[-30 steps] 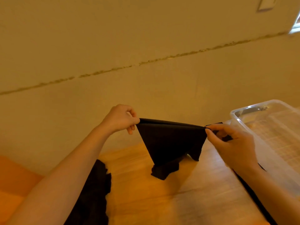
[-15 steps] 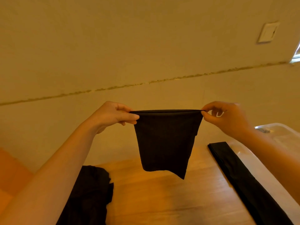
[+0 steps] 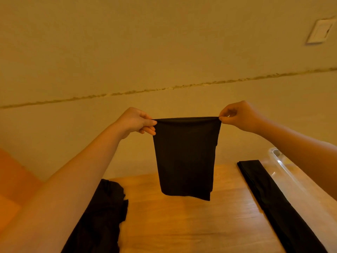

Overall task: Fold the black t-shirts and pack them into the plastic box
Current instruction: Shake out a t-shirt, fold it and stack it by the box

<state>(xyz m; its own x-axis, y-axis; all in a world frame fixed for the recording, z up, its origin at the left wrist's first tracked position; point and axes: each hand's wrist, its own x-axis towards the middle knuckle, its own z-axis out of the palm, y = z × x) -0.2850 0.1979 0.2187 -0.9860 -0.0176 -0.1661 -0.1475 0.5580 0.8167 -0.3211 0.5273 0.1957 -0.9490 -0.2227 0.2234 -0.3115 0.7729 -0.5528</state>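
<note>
Both hands raised since a second ago: left hand (image 3: 135, 123) and right hand (image 3: 238, 115) pinch top corners of black t-shirt (image 3: 185, 156); it now hangs straight above tabletop (image 3: 182, 221). I judge next fold ready; plastic box (image 3: 279, 157) at right edge.

Left hand (image 3: 135, 122) and right hand (image 3: 238, 115) raised, fingers pinched.

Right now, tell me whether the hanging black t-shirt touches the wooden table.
Apart. The head view shows the hanging black t-shirt pinched by both hands, its bottom hem clear above the wooden table.
</note>
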